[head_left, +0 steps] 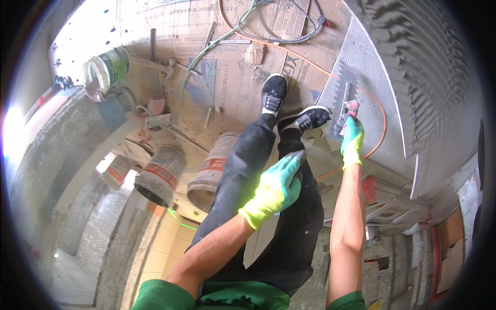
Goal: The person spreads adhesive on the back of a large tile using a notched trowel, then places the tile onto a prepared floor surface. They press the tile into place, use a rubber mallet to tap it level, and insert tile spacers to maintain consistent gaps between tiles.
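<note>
My right hand point(352, 137), in a green and yellow glove, grips the red handle of a notched trowel point(345, 98). The trowel's blade is over a grey surface combed with mortar point(369, 67), its toothed edge toward the left. In a matching glove, my left hand point(276, 188) hovers in front of my legs. Its fingers are stretched out loosely, with grey-smeared tips, and no object shows in them. At the right rises a large panel point(434, 67) coated with thick ridged mortar, its pale edge toward me.
Cardboard sheets point(237, 77) cover the floor under my shoes. An orange cord point(383, 126) loops beside the trowel. Dirty buckets point(161, 173) lie or stand to the left, and a white-green bucket point(111, 67) is farther off. Hoses point(289, 39) and a hammer point(169, 68) lie ahead.
</note>
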Tool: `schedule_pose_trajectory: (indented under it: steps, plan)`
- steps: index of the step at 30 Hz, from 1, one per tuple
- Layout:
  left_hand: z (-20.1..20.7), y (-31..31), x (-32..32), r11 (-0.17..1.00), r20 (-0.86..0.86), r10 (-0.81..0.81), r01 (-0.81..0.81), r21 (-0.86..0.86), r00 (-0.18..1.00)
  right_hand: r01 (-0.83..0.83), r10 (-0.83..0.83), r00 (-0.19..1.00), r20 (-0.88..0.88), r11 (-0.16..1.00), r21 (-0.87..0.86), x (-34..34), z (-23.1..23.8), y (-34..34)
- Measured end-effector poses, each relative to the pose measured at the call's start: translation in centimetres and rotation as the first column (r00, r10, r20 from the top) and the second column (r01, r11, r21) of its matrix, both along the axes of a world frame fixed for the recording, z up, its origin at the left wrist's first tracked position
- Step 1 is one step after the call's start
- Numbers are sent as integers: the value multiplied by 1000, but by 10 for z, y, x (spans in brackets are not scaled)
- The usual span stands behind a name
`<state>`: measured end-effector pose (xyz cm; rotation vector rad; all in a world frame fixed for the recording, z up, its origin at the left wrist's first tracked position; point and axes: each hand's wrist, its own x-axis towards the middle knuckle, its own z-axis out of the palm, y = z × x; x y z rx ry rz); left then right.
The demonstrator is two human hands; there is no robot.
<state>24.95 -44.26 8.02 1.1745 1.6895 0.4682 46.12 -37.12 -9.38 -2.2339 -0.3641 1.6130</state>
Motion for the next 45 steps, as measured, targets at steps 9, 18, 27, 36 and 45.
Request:
schedule_pose_trajectory:
  steps: [9,18,27,36,45]
  plan:
    - [-6,-1,4,985,137,90,-67,-160,987,-148,96,963,252,969,196,-6,-51,74]
    - [-6,6,-4,982,179,83,-50,-181,980,172,-192,976,100,968,182,6,-112,122]
    - [-5,19,-3,976,162,0,36,-216,987,-23,0,978,210,994,107,-3,-149,123]
    - [-23,32,-38,997,-31,-70,69,-40,997,323,-311,928,205,946,-27,140,-19,-29]
    - [-106,355,-292,812,48,33,-55,581,998,614,-621,784,-17,770,172,297,126,-131]
